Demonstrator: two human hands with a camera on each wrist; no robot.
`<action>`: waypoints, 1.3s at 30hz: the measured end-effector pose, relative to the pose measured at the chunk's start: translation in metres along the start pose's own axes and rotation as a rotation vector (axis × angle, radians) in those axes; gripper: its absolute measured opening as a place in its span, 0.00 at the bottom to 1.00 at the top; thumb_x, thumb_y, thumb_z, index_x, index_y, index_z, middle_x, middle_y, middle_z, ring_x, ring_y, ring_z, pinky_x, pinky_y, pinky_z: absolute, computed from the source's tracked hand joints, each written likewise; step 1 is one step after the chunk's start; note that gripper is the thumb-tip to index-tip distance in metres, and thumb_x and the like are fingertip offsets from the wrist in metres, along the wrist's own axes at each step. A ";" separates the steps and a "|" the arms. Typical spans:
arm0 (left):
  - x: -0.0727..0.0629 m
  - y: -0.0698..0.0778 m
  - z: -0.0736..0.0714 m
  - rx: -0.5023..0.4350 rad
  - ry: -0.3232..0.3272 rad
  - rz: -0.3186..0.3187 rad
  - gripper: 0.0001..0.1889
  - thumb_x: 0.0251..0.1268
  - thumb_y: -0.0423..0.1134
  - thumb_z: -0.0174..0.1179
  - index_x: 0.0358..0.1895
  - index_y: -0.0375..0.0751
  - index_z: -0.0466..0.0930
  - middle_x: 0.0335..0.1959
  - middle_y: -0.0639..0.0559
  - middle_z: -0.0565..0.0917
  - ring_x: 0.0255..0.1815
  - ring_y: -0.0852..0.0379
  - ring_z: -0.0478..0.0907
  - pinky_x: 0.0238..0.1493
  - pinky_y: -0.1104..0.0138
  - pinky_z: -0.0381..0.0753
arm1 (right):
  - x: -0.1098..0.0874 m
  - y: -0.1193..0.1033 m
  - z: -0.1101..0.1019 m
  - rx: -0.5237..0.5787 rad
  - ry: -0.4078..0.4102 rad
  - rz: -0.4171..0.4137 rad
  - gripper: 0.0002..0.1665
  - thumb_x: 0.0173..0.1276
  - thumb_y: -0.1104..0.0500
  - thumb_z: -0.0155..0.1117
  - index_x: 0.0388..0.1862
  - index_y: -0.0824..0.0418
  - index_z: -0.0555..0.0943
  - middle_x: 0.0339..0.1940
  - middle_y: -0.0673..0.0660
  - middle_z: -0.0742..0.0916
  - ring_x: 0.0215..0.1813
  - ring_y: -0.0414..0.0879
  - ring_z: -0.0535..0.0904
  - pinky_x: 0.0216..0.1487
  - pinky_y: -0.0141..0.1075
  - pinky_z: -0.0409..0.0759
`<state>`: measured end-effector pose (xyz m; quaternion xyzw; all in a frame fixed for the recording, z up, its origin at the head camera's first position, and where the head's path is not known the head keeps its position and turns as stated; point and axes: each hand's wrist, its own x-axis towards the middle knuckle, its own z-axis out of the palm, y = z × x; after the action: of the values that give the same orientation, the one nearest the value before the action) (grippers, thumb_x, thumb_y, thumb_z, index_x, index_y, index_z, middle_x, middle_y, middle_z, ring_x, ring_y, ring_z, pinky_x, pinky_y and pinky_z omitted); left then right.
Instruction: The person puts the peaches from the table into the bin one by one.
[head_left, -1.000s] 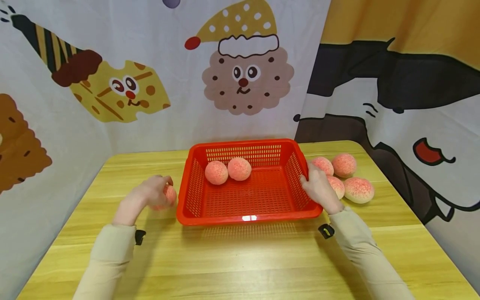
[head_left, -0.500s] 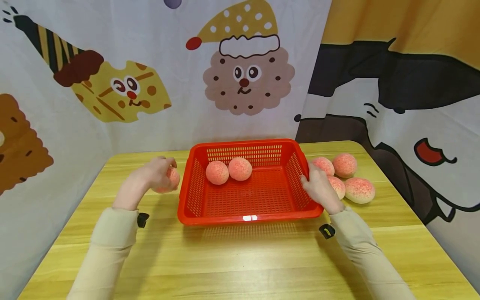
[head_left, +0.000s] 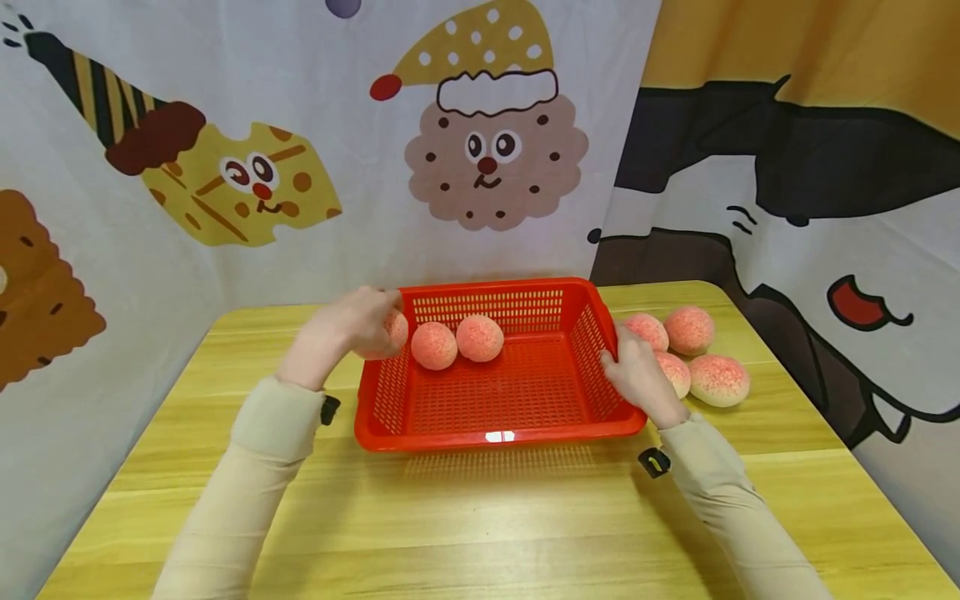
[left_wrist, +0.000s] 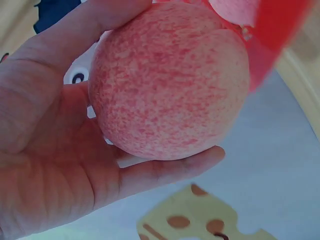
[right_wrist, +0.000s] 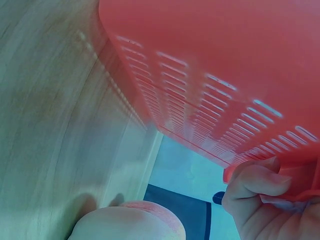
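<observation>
My left hand (head_left: 348,321) holds a pink speckled peach (left_wrist: 170,85) over the left rim of a red plastic basket (head_left: 495,396). In the left wrist view, thumb and fingers wrap round the fruit from its sides. Two more peaches, a left one (head_left: 433,346) and a right one (head_left: 480,337), lie side by side at the back left inside the basket. My right hand (head_left: 641,375) grips the basket's right rim, its thumb over the edge; the right wrist view shows the slotted outer wall (right_wrist: 200,100) beside that hand.
To the right of the basket several peaches sit grouped on the wooden table (head_left: 480,525), among them a rear one (head_left: 689,331) and a front one (head_left: 718,381). My right hand partly hides some. A cartoon-printed curtain (head_left: 300,275) hangs behind the table.
My left hand has lifted the peach off the table on the left and carried it right and up to the basket's left rim. My right hand and the basket have stayed put.
</observation>
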<state>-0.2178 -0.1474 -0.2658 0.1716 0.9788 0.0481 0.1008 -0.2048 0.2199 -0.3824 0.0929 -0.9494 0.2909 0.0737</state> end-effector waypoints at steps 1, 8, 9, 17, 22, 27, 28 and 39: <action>0.003 0.004 -0.001 0.000 -0.001 0.005 0.23 0.51 0.39 0.60 0.54 0.38 0.74 0.54 0.39 0.77 0.50 0.45 0.76 0.46 0.56 0.78 | 0.000 0.000 0.000 0.001 -0.002 0.001 0.23 0.68 0.66 0.48 0.60 0.76 0.65 0.45 0.73 0.80 0.39 0.60 0.80 0.36 0.49 0.82; 0.028 0.031 0.000 0.017 0.013 0.073 0.25 0.51 0.40 0.61 0.55 0.40 0.74 0.54 0.42 0.79 0.51 0.45 0.76 0.50 0.55 0.79 | 0.000 0.000 0.000 0.000 -0.011 0.005 0.23 0.68 0.66 0.49 0.60 0.75 0.65 0.46 0.73 0.80 0.40 0.60 0.80 0.37 0.49 0.82; 0.032 0.034 0.001 0.012 0.017 0.087 0.25 0.50 0.40 0.62 0.55 0.40 0.74 0.54 0.42 0.79 0.50 0.45 0.77 0.50 0.55 0.79 | 0.000 0.000 0.000 -0.001 -0.012 0.005 0.24 0.68 0.66 0.49 0.61 0.75 0.65 0.46 0.73 0.80 0.40 0.60 0.80 0.37 0.49 0.82; 0.059 0.061 0.006 -0.009 -0.006 0.167 0.26 0.51 0.42 0.64 0.56 0.42 0.73 0.55 0.46 0.76 0.53 0.45 0.74 0.53 0.55 0.77 | 0.000 -0.001 0.000 0.003 -0.017 0.009 0.24 0.68 0.66 0.49 0.62 0.75 0.64 0.46 0.73 0.80 0.39 0.60 0.81 0.36 0.48 0.83; 0.073 0.075 0.012 -0.026 0.022 0.200 0.26 0.53 0.44 0.64 0.57 0.44 0.72 0.56 0.47 0.76 0.54 0.47 0.73 0.54 0.55 0.77 | 0.001 -0.001 0.001 -0.007 -0.010 0.012 0.26 0.68 0.66 0.49 0.63 0.76 0.63 0.47 0.74 0.79 0.41 0.62 0.80 0.37 0.51 0.83; 0.086 0.088 0.021 -0.038 0.063 0.235 0.27 0.52 0.45 0.66 0.58 0.44 0.72 0.57 0.47 0.75 0.56 0.47 0.72 0.56 0.56 0.76 | 0.001 0.000 0.001 -0.014 -0.008 0.022 0.26 0.68 0.65 0.49 0.63 0.76 0.63 0.47 0.74 0.79 0.41 0.63 0.80 0.38 0.51 0.82; 0.089 0.090 0.023 -0.045 0.070 0.239 0.28 0.52 0.45 0.66 0.58 0.45 0.72 0.58 0.47 0.75 0.57 0.47 0.72 0.56 0.57 0.76 | 0.001 0.000 0.001 -0.012 -0.010 0.023 0.26 0.68 0.65 0.49 0.62 0.76 0.64 0.47 0.74 0.79 0.41 0.63 0.80 0.37 0.51 0.82; 0.110 0.116 0.042 -0.067 0.084 0.267 0.28 0.53 0.44 0.67 0.59 0.47 0.72 0.59 0.48 0.73 0.56 0.51 0.72 0.54 0.60 0.77 | 0.001 -0.001 0.000 -0.010 -0.020 0.044 0.23 0.68 0.66 0.49 0.60 0.76 0.65 0.45 0.73 0.80 0.39 0.60 0.80 0.35 0.48 0.83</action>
<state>-0.2722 0.0015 -0.3116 0.2946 0.9485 0.1008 0.0580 -0.2055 0.2194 -0.3814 0.0746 -0.9534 0.2866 0.0584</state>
